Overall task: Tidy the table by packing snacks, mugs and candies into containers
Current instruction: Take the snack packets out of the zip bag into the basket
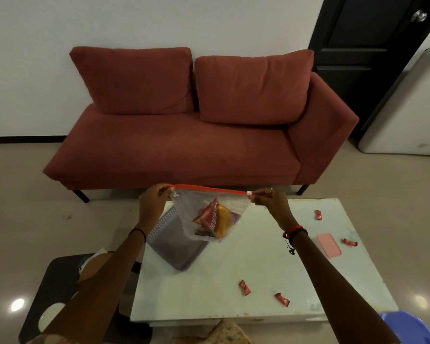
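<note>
A clear zip bag (188, 209) with a red zipper strip hangs in the air above the far side of the pale table (233, 276). Inside it are snack packets (212, 219), red and yellow. My left hand (152, 197) pinches the zipper's left end. My right hand (268, 198) pinches the right end at the white slider. The zipper is stretched straight between them. Several red candies lie loose on the table: one (244, 287) and another (282, 299) near the front, one (318, 214) and another (350, 242) at the right.
A grey tray (174, 249) lies under the bag at the table's left. A pink lid (329, 245) rests at the right. A red sofa (184, 145) stands beyond the table. A dark stool (60, 281) is at the left, a blue tub (417, 328) at the bottom right.
</note>
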### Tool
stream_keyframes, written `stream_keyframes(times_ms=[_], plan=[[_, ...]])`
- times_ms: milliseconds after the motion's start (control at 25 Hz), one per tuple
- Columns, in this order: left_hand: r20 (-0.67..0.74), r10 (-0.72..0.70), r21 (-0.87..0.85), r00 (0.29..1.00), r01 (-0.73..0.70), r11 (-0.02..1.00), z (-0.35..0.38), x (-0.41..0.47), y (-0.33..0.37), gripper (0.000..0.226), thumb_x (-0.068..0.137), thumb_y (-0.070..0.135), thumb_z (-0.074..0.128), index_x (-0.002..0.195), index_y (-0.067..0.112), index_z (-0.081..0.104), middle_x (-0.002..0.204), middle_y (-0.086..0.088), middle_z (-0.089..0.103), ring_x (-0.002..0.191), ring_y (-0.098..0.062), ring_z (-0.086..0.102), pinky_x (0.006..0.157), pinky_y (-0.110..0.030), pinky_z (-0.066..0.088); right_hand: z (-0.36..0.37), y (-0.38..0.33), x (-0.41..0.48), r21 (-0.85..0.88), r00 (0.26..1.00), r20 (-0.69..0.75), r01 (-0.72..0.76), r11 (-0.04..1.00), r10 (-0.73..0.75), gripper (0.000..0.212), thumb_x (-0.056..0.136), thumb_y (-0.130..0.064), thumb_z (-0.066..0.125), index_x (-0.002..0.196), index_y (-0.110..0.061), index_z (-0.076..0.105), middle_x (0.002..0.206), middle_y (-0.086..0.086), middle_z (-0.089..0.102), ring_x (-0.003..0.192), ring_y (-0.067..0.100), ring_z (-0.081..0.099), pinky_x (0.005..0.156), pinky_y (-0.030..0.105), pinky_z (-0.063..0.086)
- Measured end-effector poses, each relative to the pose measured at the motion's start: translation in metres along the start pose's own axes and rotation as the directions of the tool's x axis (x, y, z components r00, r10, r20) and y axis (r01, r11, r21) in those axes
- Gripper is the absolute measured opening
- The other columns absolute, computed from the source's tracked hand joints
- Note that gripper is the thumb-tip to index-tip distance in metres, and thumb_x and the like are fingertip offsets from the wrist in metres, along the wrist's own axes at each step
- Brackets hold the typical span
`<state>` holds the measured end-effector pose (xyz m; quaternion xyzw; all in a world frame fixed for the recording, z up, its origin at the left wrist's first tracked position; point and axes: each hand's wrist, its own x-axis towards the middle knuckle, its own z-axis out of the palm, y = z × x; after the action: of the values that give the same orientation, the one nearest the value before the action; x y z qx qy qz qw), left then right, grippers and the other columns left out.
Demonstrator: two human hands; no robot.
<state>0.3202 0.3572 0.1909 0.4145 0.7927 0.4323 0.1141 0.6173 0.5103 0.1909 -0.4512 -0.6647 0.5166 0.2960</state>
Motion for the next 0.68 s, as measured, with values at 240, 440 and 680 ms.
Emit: stream_keyframes(times_ms=[240, 440, 680], plan=[[0.081, 0.196, 0.2, 0.977, -0.208, 0.957, 0.023, -0.012, 0.028, 0.024, 0.087, 0.029, 0.06, 0.109, 0.022, 0.066, 0.113, -0.002, 0.067, 0.11, -0.02, 0.06, 0.107, -0.048, 0.031, 0.024, -0.025, 0.005, -0.131, 0.996, 0.067, 0.072, 0.989, -0.064, 0.014, 0.08, 0.007, 0.063, 0.09, 0.005, 0.073, 0.065, 0.003, 0.066, 0.057, 0.002, 0.061, 0.062, 0.014, 0.051], [0.334, 0.344, 0.208, 0.878, -0.424, 0.881, 0.076, -0.032, 0.072, 0.025, 0.093, 0.036, 0.048, 0.111, 0.028, 0.063, 0.113, 0.007, 0.067, 0.11, -0.011, 0.058, 0.114, -0.048, 0.01, 0.038, -0.034, 0.003, -0.332, 0.978, 0.139, 0.192, 0.924, -0.153, 0.02, 0.083, 0.005, 0.058, 0.092, -0.002, 0.075, 0.06, -0.006, 0.061, 0.056, 0.001, 0.057, 0.056, 0.001, 0.042], [0.248, 0.363, 0.315, 0.898, -0.429, 0.846, 0.092, -0.031, 0.09, 0.023, 0.09, 0.043, 0.048, 0.095, 0.028, 0.064, 0.094, 0.008, 0.068, 0.093, -0.011, 0.061, 0.114, -0.052, 0.008, 0.035, -0.029, -0.003, -0.431, 0.958, 0.092, 0.284, 0.856, -0.271, 0.019, 0.086, 0.002, 0.058, 0.096, -0.002, 0.074, 0.092, 0.015, 0.074, 0.081, 0.016, 0.062, 0.066, 0.011, 0.038]])
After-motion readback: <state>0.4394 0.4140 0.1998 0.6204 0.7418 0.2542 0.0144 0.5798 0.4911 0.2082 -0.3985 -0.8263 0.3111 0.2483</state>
